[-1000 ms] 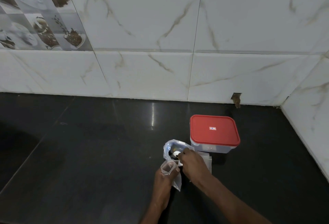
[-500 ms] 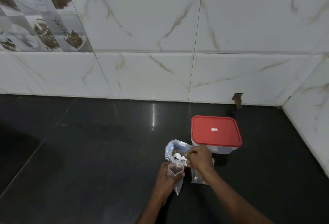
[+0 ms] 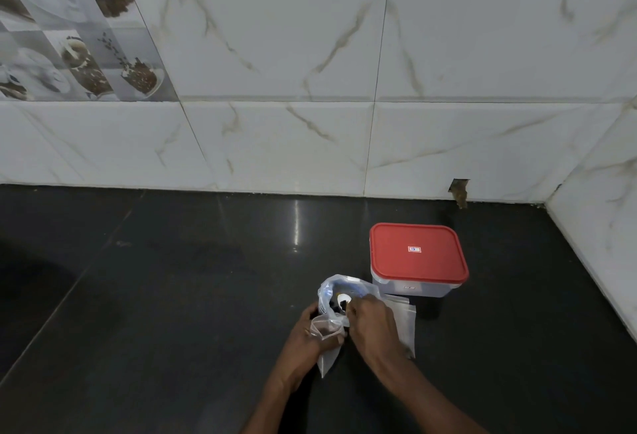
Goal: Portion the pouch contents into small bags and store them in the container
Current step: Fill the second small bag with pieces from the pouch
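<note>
Left grip holds small bag — pouch behind.

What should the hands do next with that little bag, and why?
Probably lift the white spoon out of the pouch and tip it into the small bag. The right hand pinches the spoon inside the pouch's mouth, and the left hand holds the small bag open just beside it. The container has its red lid on, so storing comes later.
</note>
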